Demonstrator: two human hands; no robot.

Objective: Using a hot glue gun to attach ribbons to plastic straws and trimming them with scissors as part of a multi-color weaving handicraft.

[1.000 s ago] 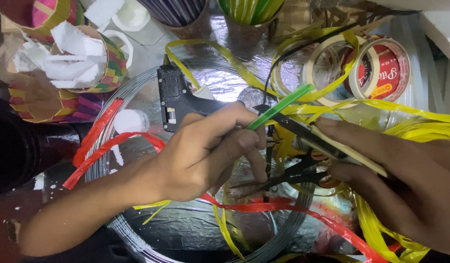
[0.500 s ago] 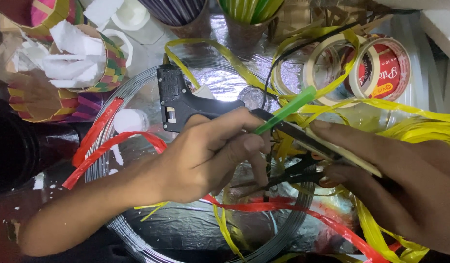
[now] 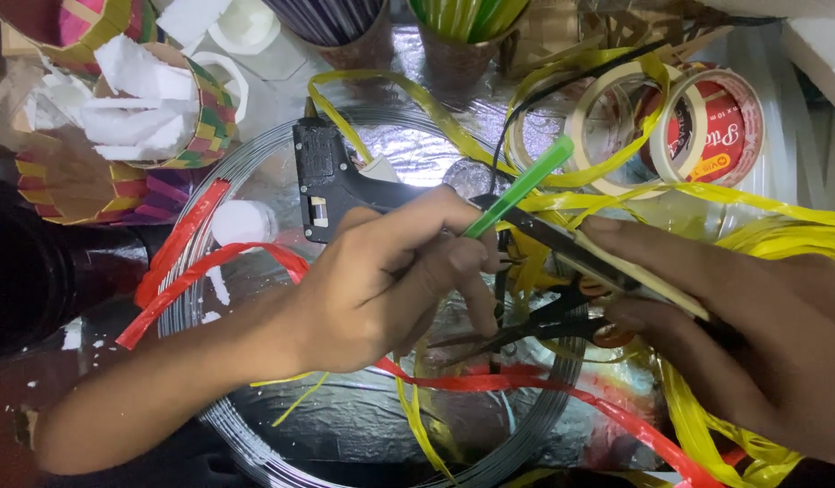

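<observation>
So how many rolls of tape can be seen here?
2, side by side at the upper right: a cream roll and a red-centred roll touching it. Others may lie hidden under the yellow strips.

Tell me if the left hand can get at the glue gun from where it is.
Probably yes. The glue gun lies just above the left hand, with nothing over its body, but that hand's fingers already pinch the green strip, so it would have to let go first.

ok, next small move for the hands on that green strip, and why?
Probably slide the scissors a bit further up the green strip before cutting. The left hand pinches the strip's lower end, its free end points up and right, and the right hand lays the blades against it just past the left fingertips. Whether the blades are open is unclear.
</observation>
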